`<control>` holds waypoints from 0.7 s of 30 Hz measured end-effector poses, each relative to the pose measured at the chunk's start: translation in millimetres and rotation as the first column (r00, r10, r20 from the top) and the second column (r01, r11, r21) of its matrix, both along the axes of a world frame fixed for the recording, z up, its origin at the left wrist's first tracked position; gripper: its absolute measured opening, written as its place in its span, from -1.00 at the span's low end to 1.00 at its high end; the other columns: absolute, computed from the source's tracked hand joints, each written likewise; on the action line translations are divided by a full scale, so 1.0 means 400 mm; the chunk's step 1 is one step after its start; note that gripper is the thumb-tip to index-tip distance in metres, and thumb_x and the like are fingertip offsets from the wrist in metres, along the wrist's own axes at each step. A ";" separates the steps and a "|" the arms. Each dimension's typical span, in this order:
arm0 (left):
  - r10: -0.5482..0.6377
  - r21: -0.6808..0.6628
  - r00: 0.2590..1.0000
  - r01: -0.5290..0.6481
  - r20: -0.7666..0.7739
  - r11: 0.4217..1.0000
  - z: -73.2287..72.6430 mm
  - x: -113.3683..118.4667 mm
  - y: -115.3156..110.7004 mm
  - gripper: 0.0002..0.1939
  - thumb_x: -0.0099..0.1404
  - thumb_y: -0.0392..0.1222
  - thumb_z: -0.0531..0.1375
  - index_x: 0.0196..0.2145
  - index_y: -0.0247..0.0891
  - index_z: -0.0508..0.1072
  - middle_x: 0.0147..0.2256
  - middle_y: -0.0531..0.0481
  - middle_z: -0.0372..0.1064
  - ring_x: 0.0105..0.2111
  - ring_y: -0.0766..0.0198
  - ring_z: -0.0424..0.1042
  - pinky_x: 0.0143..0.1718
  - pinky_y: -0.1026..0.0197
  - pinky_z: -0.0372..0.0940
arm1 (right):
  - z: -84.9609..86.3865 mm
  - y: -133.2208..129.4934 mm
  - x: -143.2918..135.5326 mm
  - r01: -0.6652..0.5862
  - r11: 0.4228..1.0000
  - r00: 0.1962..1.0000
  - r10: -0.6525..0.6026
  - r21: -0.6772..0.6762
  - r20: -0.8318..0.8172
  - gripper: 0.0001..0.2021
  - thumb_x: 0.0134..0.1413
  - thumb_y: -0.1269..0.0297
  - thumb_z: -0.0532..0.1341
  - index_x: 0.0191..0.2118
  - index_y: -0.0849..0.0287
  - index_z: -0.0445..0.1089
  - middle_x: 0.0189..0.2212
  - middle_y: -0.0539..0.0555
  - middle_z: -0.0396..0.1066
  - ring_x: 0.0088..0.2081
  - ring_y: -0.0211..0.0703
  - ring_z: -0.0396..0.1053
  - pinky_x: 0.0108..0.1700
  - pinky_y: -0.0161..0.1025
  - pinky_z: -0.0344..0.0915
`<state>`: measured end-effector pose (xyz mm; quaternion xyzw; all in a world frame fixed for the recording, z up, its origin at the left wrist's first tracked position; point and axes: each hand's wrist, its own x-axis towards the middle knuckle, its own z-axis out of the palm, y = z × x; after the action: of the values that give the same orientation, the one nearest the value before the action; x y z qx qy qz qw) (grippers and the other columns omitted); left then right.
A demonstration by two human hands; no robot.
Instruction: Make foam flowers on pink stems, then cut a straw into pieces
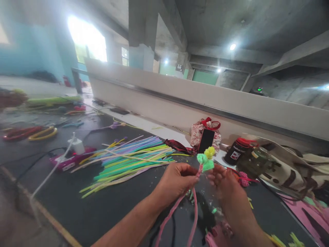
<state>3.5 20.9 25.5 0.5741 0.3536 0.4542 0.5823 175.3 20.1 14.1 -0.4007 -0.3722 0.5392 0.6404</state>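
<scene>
My left hand point(177, 180) pinches a long, fuzzy pink stem point(200, 170); at three o'clock, my right hand's point(226, 187) grip I can't tell.

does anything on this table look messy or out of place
Mildly: green scraps litter the dark table between the left hand and right hand, and one pale stem lies crosswise over the coloured stems, breaking their alignment. No clear damage shows.

Your R hand point(228, 187): blurry, can't tell if you're touching the green flap point(208, 165).
Your L hand point(177, 181): lower fingers hidden.
Pink stems point(196, 207): cut off, btm edge.
Tote point(285, 163): cut off, R edge.
Bottle point(232, 153): small txt unreadable.
</scene>
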 end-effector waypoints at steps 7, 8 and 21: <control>0.039 -0.071 0.983 -0.027 0.177 0.997 0.017 0.007 -0.001 -0.80 -0.10 -0.24 0.26 -0.46 -0.36 0.39 -0.56 0.07 0.29 -0.60 0.44 0.21 -0.57 0.38 0.10 | -0.026 -0.053 -0.071 -0.154 0.982 0.932 0.181 -0.109 0.314 -0.74 -0.33 0.18 0.34 -0.47 0.21 0.36 -0.59 0.00 0.38 -0.52 -0.24 0.30 -0.51 -0.37 0.15; 0.047 -0.072 0.983 -0.035 0.177 0.997 0.018 0.007 -0.002 -0.80 -0.11 -0.25 0.26 -0.46 -0.37 0.39 -0.56 0.07 0.29 -0.60 0.44 0.21 -0.57 0.38 0.11 | -0.016 -0.058 -0.078 -0.177 0.980 0.913 0.200 -0.094 0.356 -0.77 -0.27 0.17 0.32 -0.49 0.21 0.36 -0.60 -0.02 0.37 -0.52 -0.25 0.29 -0.49 -0.38 0.15; -0.026 -0.185 0.924 0.104 0.382 0.977 0.001 0.003 -0.009 -0.77 -0.21 -0.21 0.30 -0.55 -0.38 0.41 -0.62 0.08 0.27 -0.63 0.46 0.22 -0.58 0.39 0.09 | -0.044 -0.026 -0.051 -0.169 0.979 0.891 0.203 -0.117 0.406 -0.63 -0.29 0.08 0.27 -0.26 0.11 0.44 -0.28 0.17 0.46 -0.29 0.09 0.40 -0.34 -0.14 0.35</control>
<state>4.6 17.1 25.8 0.4253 0.2601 0.4983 0.7094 154.9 9.7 -3.4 -0.4935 -0.5152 0.5145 0.4758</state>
